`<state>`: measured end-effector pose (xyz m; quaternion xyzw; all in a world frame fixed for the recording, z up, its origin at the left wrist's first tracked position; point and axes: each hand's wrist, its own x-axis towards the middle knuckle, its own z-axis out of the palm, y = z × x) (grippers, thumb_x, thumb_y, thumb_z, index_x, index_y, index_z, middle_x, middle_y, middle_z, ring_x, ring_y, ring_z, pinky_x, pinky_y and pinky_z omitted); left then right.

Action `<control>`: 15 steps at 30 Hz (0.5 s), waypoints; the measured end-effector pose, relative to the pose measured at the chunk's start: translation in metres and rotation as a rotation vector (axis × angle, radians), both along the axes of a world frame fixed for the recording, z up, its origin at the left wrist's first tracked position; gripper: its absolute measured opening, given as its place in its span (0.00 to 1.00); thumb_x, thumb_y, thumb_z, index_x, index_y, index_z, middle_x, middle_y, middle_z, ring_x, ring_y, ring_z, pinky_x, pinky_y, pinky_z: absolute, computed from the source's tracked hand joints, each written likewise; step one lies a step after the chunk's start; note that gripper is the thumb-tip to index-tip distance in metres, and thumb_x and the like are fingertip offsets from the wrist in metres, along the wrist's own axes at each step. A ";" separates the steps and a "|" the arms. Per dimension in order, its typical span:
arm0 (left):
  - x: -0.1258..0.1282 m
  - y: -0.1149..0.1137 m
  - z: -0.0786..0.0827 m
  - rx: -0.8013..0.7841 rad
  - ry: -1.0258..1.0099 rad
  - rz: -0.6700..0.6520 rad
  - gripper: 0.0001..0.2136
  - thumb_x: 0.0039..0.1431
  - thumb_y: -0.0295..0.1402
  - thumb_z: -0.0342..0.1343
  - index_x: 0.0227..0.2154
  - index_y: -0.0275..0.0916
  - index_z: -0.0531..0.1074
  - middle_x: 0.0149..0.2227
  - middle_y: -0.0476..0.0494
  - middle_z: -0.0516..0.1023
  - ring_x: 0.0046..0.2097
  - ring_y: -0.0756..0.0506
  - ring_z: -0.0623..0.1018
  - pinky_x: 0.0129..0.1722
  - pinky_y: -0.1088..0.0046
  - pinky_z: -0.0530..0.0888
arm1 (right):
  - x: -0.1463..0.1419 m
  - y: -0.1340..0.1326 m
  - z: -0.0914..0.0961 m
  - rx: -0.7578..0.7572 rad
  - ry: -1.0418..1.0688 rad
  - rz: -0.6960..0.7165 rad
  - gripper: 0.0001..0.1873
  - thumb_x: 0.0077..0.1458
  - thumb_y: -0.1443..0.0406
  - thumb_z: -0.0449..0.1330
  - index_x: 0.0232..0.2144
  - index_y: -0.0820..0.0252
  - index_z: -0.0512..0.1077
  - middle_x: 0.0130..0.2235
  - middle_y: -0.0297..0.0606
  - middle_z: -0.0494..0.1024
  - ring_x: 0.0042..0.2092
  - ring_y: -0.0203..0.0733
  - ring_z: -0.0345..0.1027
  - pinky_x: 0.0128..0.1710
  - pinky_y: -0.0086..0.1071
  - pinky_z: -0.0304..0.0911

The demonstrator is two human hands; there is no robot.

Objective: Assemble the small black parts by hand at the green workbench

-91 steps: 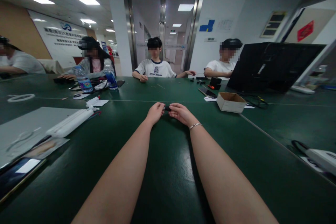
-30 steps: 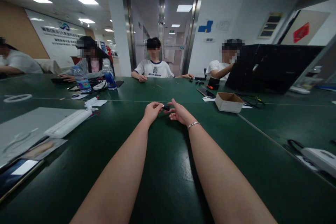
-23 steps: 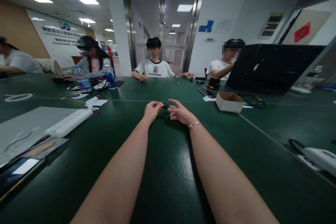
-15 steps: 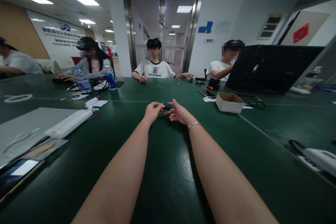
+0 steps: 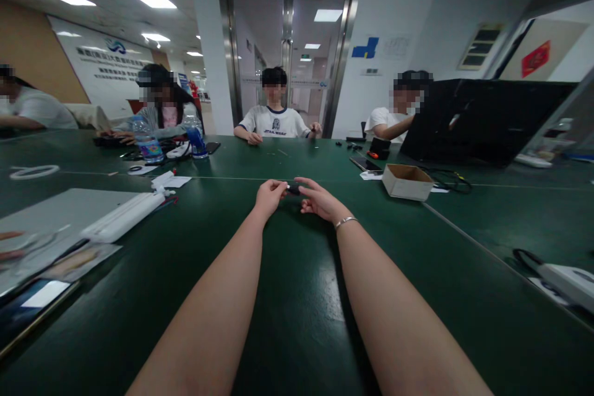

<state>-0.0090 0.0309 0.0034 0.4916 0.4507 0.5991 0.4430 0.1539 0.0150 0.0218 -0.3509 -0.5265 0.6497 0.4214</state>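
Note:
Above the green table, my left hand [image 5: 270, 198] pinches the left end of a small black object [image 5: 294, 189] with a silvery tip; its exact kind is too small to make out. My right hand [image 5: 321, 201], with a silver bracelet at the wrist, has its thumb and a finger closed about the object's right end. The lower fingers of that hand are curled loosely. Both hands meet near the middle of the view, over the bare tabletop [image 5: 297, 260].
An open cardboard box [image 5: 406, 184] stands right of my hands, beside a phone [image 5: 366, 164]. A white power strip [image 5: 123, 218] and a grey board [image 5: 60, 207] lie left. Several people sit around the table. Another person's fingers [image 5: 10, 244] reach in at the left edge.
My right hand has turned and brought its fingers onto the black object. Across the table, a person's hand lifted off the tabletop. Another person's fingers appeared at the left edge.

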 end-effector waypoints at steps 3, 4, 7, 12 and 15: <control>-0.001 0.000 0.000 -0.006 -0.012 0.000 0.09 0.46 0.34 0.62 0.27 0.34 0.71 0.23 0.47 0.73 0.27 0.50 0.72 0.30 0.74 0.69 | 0.002 0.000 -0.001 0.021 0.066 0.023 0.28 0.53 0.73 0.60 0.53 0.49 0.58 0.40 0.34 0.72 0.22 0.28 0.65 0.28 0.29 0.72; -0.001 0.000 0.000 -0.007 -0.008 -0.005 0.08 0.47 0.34 0.62 0.27 0.34 0.71 0.23 0.47 0.73 0.27 0.50 0.73 0.30 0.74 0.69 | 0.002 0.000 -0.001 -0.002 0.061 0.013 0.26 0.54 0.71 0.60 0.53 0.50 0.58 0.39 0.35 0.73 0.22 0.28 0.65 0.28 0.29 0.73; -0.001 0.000 0.000 -0.005 0.007 -0.015 0.07 0.48 0.33 0.60 0.27 0.34 0.71 0.23 0.47 0.73 0.27 0.50 0.73 0.30 0.75 0.69 | 0.000 0.002 -0.001 -0.082 0.008 -0.023 0.16 0.61 0.62 0.55 0.50 0.57 0.60 0.34 0.39 0.74 0.20 0.30 0.63 0.24 0.30 0.72; -0.001 0.000 0.000 -0.003 0.018 -0.001 0.09 0.46 0.35 0.62 0.27 0.34 0.71 0.23 0.47 0.73 0.27 0.50 0.72 0.29 0.75 0.68 | 0.002 0.000 -0.002 0.015 0.094 -0.010 0.27 0.52 0.74 0.58 0.51 0.49 0.58 0.38 0.31 0.73 0.20 0.26 0.61 0.30 0.33 0.74; -0.001 0.000 -0.001 -0.003 0.019 -0.004 0.09 0.47 0.35 0.62 0.27 0.34 0.71 0.23 0.47 0.73 0.27 0.50 0.73 0.29 0.75 0.68 | 0.003 0.001 -0.003 -0.020 0.104 -0.022 0.30 0.52 0.74 0.60 0.53 0.49 0.55 0.38 0.32 0.73 0.20 0.26 0.61 0.33 0.35 0.74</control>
